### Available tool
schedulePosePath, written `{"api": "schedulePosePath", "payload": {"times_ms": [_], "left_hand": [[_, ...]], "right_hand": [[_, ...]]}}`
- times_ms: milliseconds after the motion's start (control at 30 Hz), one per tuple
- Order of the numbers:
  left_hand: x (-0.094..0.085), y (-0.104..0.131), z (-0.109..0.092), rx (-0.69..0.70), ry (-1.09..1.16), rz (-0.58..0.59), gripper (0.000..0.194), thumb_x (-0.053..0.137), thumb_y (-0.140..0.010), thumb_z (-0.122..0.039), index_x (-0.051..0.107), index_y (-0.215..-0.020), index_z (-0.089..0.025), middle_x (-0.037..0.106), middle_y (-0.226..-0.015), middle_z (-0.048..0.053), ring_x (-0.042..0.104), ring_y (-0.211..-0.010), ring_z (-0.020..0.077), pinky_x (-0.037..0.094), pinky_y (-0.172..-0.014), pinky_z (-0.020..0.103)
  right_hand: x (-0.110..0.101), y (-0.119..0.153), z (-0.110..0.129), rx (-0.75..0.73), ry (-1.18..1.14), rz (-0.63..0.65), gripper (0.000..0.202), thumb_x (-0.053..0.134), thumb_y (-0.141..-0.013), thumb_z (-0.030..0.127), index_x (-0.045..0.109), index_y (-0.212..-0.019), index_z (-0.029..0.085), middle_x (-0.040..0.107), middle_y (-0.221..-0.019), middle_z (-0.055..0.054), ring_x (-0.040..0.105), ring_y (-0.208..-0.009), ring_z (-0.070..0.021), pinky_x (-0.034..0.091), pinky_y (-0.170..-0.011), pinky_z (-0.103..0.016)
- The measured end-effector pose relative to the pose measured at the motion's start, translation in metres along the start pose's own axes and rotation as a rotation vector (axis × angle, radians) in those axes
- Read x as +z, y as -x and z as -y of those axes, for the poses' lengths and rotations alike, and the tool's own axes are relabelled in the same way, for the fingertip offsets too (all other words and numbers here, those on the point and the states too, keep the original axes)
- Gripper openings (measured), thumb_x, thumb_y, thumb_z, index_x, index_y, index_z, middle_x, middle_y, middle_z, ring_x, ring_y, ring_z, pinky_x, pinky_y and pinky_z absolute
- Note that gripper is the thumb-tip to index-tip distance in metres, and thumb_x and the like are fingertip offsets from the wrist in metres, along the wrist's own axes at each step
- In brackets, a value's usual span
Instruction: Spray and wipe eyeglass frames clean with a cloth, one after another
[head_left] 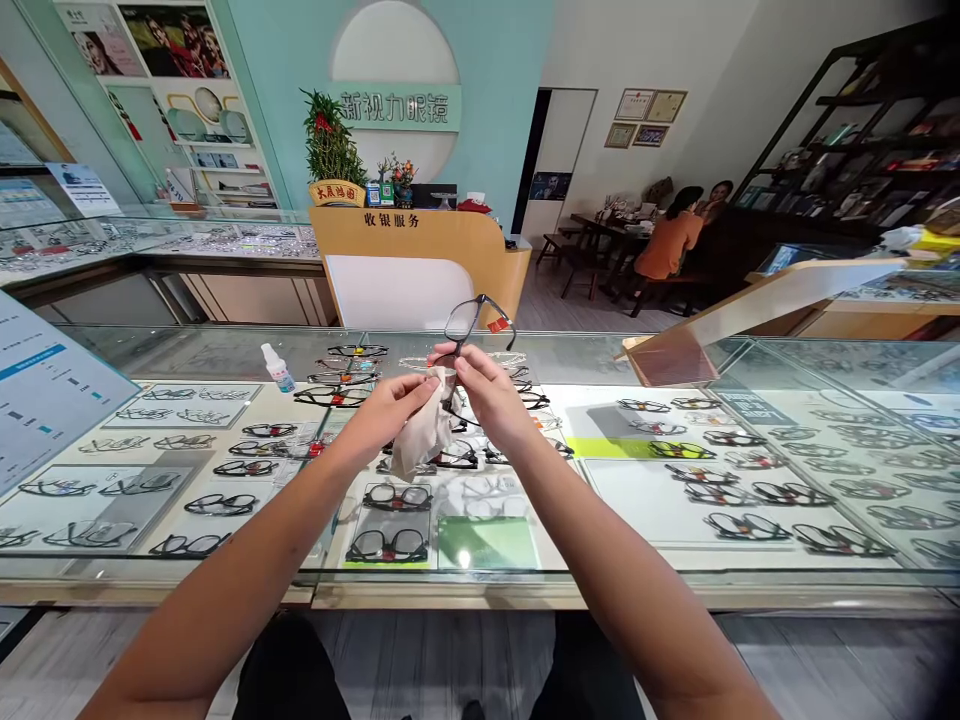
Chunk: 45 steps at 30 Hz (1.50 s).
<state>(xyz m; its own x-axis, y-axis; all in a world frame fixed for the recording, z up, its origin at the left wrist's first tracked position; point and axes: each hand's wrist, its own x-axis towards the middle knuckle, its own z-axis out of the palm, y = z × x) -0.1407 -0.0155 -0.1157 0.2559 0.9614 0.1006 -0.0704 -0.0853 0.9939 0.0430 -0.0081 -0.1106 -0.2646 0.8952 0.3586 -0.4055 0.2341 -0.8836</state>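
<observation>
Above the glass counter, a pair of dark-framed eyeglasses (462,321) is held up with its lenses pointing away from me and a red tag on one lens. My right hand (493,395) has its fingers closed around the lower part of the glasses. A pale cleaning cloth (417,432) hangs from my left hand (391,408), pinched between thumb and fingers and touching the glasses. My fingers and the cloth partly cover the lower lens and temple. A white spray bottle (277,368) stands on the counter to the left.
Several rows of eyeglasses lie inside the glass display counter (480,577) under my hands. A slanted wooden-edged board (757,310) stands on it at right, a blue-white sheet (52,385) at left. Beyond are a cashier desk (420,235) and two people at a table.
</observation>
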Motion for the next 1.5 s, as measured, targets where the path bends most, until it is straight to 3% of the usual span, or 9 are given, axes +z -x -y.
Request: {"api": "schedulePosePath", "payload": {"times_ms": [100, 233, 267, 400, 467, 767, 1000, 1200, 1500], "left_hand": [[-0.002, 0.000, -0.002, -0.085, 0.123, 0.089, 0.062, 0.095, -0.072, -0.074, 0.081, -0.092, -0.017, 0.071, -0.074, 0.002, 0.055, -0.059, 0.0130, 0.041, -0.056, 0.025], [-0.004, 0.001, -0.009, -0.127, 0.289, 0.109, 0.053, 0.104, -0.068, -0.058, 0.078, -0.089, -0.016, 0.052, -0.056, -0.007, 0.031, -0.044, 0.0036, 0.025, -0.045, 0.020], [-0.004, 0.001, -0.011, -0.124, 0.320, 0.118, 0.052, 0.106, -0.067, -0.055, 0.078, -0.089, -0.016, 0.053, -0.056, -0.007, 0.033, -0.044, 0.0035, 0.027, -0.045, 0.019], [-0.006, 0.002, -0.013, -0.142, 0.363, 0.171, 0.055, 0.109, -0.064, -0.044, 0.079, -0.102, -0.016, 0.074, -0.079, 0.002, 0.066, -0.063, 0.0120, 0.053, -0.061, 0.023], [-0.008, 0.002, -0.011, -0.149, 0.361, 0.166, 0.060, 0.110, -0.063, -0.040, 0.079, -0.108, -0.016, 0.077, -0.087, 0.003, 0.071, -0.070, 0.0135, 0.057, -0.067, 0.024], [-0.011, 0.000, -0.002, -0.191, 0.314, 0.166, 0.053, 0.106, -0.066, -0.053, 0.072, -0.082, -0.016, 0.062, -0.066, -0.001, 0.053, -0.056, 0.0102, 0.040, -0.055, 0.024], [-0.004, 0.001, -0.001, 0.036, 0.005, 0.015, 0.052, 0.098, -0.072, -0.063, 0.078, -0.079, -0.016, 0.066, -0.072, 0.001, 0.052, -0.065, 0.0124, 0.040, -0.065, 0.027], [-0.004, 0.003, -0.001, 0.065, -0.057, 0.038, 0.051, 0.094, -0.077, -0.064, 0.079, -0.085, -0.016, 0.068, -0.077, 0.002, 0.053, -0.069, 0.0143, 0.037, -0.065, 0.026], [-0.011, 0.002, 0.001, 0.056, -0.048, 0.112, 0.044, 0.092, -0.085, -0.057, 0.082, -0.104, -0.019, 0.074, -0.089, 0.004, 0.063, -0.080, 0.0175, 0.045, -0.074, 0.027]], "right_hand": [[0.002, 0.002, -0.001, 0.033, -0.025, 0.013, 0.043, 0.089, -0.086, 0.061, 0.082, -0.115, 0.030, 0.082, -0.119, -0.003, 0.072, -0.115, -0.0231, 0.056, -0.103, -0.035], [0.005, 0.003, 0.000, 0.044, -0.013, 0.033, 0.042, 0.090, -0.085, 0.061, 0.082, -0.113, 0.030, 0.082, -0.124, -0.003, 0.073, -0.113, -0.0233, 0.058, -0.101, -0.035], [0.006, 0.003, 0.001, 0.049, -0.010, 0.035, 0.043, 0.090, -0.085, 0.062, 0.082, -0.113, 0.030, 0.082, -0.125, -0.003, 0.073, -0.113, -0.0237, 0.059, -0.100, -0.036], [0.007, 0.004, 0.003, 0.088, -0.035, 0.051, 0.046, 0.088, -0.084, 0.066, 0.081, -0.114, 0.031, 0.083, -0.123, -0.004, 0.076, -0.110, -0.0255, 0.061, -0.095, -0.037], [0.008, 0.004, 0.003, 0.113, -0.053, 0.072, 0.046, 0.088, -0.084, 0.066, 0.081, -0.113, 0.030, 0.084, -0.123, -0.004, 0.077, -0.110, -0.0261, 0.061, -0.094, -0.036], [0.008, 0.005, 0.005, 0.088, -0.041, 0.124, 0.041, 0.084, -0.090, 0.062, 0.081, -0.115, 0.030, 0.083, -0.127, -0.005, 0.075, -0.121, -0.0271, 0.060, -0.101, -0.037], [0.008, 0.003, -0.004, 0.022, 0.034, 0.064, 0.032, 0.087, -0.085, 0.044, 0.080, -0.113, 0.028, 0.085, -0.120, -0.004, 0.076, -0.115, -0.0257, 0.059, -0.105, -0.040], [0.010, 0.002, -0.005, 0.005, 0.074, -0.008, 0.024, 0.078, -0.085, 0.032, 0.083, -0.107, 0.027, 0.088, -0.113, -0.004, 0.078, -0.108, -0.0242, 0.060, -0.103, -0.040], [0.008, 0.001, -0.004, 0.009, 0.055, -0.041, 0.022, 0.083, -0.083, 0.036, 0.085, -0.102, 0.027, 0.088, -0.118, -0.005, 0.078, -0.108, -0.0254, 0.063, -0.103, -0.042]]}}
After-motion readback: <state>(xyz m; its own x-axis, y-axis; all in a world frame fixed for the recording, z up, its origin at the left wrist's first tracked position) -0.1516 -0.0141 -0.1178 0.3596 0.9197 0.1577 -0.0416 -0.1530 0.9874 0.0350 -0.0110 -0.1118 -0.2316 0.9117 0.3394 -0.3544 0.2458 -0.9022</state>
